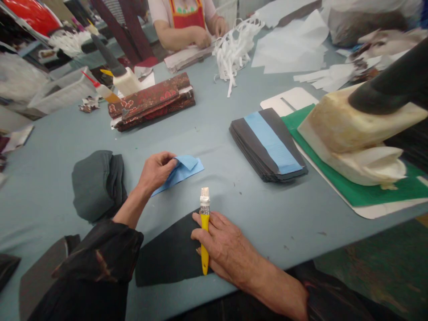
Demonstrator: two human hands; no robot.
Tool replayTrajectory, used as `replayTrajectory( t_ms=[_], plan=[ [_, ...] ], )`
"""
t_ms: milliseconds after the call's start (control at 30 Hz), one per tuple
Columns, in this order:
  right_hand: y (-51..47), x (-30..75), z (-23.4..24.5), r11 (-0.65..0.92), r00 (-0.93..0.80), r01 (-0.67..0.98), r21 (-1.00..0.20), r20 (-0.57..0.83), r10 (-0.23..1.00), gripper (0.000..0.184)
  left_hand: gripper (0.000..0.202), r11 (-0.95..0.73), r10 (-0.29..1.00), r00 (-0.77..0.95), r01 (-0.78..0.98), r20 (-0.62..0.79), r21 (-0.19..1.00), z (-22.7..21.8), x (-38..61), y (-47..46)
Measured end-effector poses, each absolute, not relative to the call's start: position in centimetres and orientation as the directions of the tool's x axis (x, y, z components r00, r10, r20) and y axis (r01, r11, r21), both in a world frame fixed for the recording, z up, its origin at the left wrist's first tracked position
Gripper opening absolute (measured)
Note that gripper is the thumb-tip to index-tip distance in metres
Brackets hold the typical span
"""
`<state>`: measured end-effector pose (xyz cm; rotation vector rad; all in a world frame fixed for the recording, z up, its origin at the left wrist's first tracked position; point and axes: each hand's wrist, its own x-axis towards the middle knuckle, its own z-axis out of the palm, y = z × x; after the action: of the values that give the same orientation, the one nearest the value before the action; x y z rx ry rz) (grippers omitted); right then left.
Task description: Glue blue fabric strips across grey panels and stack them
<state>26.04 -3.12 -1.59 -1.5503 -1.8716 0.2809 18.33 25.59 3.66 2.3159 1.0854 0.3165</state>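
Note:
My left hand (157, 169) is closed, thumb and fingers pinching a light blue strip (182, 171) that is folded over near its end. In my right hand (222, 245) is a yellow-handled brush (205, 236), its pale bristles pointing away from me. The right fingers also rest at the edge of a flat black fabric piece (167, 258) lying on the table. Left of my left wrist is a folded dark grey-green stack (96, 185). Further right lies a stack of dark pieces (245, 145) with a blue strip (272, 140) across its top.
A stained white glue container (351, 133) with a thick black handle stands on a green sheet (411, 185) at the right. Rolled patterned brown material (152, 100) lies at the back left. Across the table a co-worker (187, 26) sits near white strips (234, 49).

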Motion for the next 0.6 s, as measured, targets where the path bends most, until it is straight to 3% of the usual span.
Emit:
replayTrajectory(
  t_ms=[267,600],
  plan=[
    [-3.1,26.0,-2.0,0.267,-0.059,0.803,-0.533,0.375,0.925,0.033,0.027,-0.206,0.882,0.469,0.479,-0.05,0.853,3.8,17.9,28.4],
    [-3.2,25.7,-3.1,0.297,-0.046,0.808,-0.509,0.448,0.893,0.042,0.03,-0.036,0.945,0.322,0.285,-0.061,0.958,8.5,11.9,27.2]
  ],
)
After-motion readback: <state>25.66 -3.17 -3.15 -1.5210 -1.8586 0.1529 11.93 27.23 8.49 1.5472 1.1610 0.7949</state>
